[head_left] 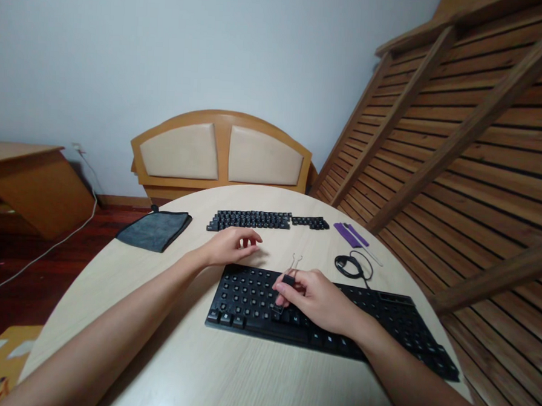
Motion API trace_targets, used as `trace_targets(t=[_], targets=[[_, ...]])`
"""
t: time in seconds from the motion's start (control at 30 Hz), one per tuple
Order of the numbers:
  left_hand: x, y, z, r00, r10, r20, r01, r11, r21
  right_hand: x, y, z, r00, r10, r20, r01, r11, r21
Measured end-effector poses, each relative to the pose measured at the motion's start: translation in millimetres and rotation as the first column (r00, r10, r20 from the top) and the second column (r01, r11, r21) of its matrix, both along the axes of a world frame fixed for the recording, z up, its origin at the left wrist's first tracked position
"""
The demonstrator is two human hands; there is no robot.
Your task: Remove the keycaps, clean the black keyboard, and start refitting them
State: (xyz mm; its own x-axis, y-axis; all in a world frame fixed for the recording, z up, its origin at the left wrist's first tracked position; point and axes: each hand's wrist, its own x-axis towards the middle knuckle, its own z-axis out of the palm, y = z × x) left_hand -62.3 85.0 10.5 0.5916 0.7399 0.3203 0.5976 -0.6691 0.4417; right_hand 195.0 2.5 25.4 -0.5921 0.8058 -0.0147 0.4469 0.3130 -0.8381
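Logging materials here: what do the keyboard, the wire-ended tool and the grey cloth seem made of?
Keyboard: probably hard black plastic, satin, judging by its faint highlights.
Wire-ended tool: thin, shiny prongs suggest metal; its dark grip may be plastic, though partly hidden.
Grey cloth: matte, soft-looking surface suggests textile, though which fibre is unclear.

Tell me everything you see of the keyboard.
The keyboard is black, plastic-looking and lies flat on the table, slightly askew. Its left part shows bare sockets, but front-row keys and the long space bar are in place. A black cable lies coiled behind. Your right hand is over it; contact is unclear.
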Motion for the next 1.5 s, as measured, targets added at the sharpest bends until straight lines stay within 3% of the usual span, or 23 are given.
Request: trace_targets(t=[0.1, 0.27, 0.6, 0.8, 0.9, 1.1, 1.23, 1.5], targets=[[17, -19, 19.8, 0.976, -0.215, -0.04, 0.196, 0.94, -0.281, -2, -3, 0, 0.996, 0.009, 0.084, -0.014, 0.998, 0.057], [36, -41, 33.1, 0.932, -0.309, -0.192, 0.205, 0.883, -0.423, -5, -8, 5, 0.984, 0.022, 0.177, -0.059, 0.978, 0.202], [43, -53, 41.9, 0.882, -0.282, -0.377, 0.08, 0.878, -0.471, -5, -12, 3, 0.945, 0.106, 0.308, -0.22, 0.905, 0.365], [46, -60, 42.7, 0.859, -0.279, -0.428, 0.087, 0.906, -0.415, -3, -9, 2, 0.927, 0.075, 0.367, -0.226, 0.893, 0.389], [47, -61, 40.8, 0.854, -0.274, -0.443, 0.092, 0.916, -0.39, -1, -6, 4, 0.934, 0.053, 0.352, -0.181, 0.923, 0.341], [47, -63, 41.8, 0.854, -0.274, -0.443, 0.088, 0.914, -0.396, 1, 0, 1, 0.982, 0.071, 0.173, -0.092, 0.99, 0.111], [47, -62, 42.2, 0.854, -0.268, -0.445, 0.083, 0.916, -0.392, 0, 2, -4, 0.99, 0.038, 0.132, -0.045, 0.998, 0.05], [47, -62, 40.9, 0.88, -0.255, -0.4, 0.104, 0.926, -0.362, -1, 12, -13, 0.991, -0.109, -0.083, 0.09, 0.974, -0.207]])
